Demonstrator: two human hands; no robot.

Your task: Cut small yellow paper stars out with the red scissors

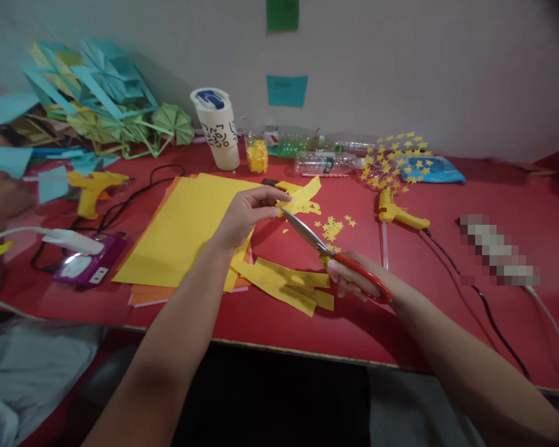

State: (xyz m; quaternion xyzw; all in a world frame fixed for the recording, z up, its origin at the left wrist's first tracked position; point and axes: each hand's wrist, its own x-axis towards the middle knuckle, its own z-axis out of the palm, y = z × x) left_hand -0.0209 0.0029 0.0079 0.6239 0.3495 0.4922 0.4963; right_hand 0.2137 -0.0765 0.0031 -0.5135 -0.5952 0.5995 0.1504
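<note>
Yellow paper strip [308, 195] was pinched in the left hand [245, 215]; the right hand [348, 280] gripped red-handled metal scissors [325, 249].

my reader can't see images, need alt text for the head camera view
A person's left hand holds a yellow paper strip and the right hand red-handled scissors over a red table. Small yellow stars lie nearby, with yellow sheets to the left and a yellow glue gun to the right.

The scissors [327, 249] have shiny metal blades [304, 230] and smooth plastic handles [366, 274]. Toward nine o'clock, the yellow sheets [181, 230] are matt paper.
</note>
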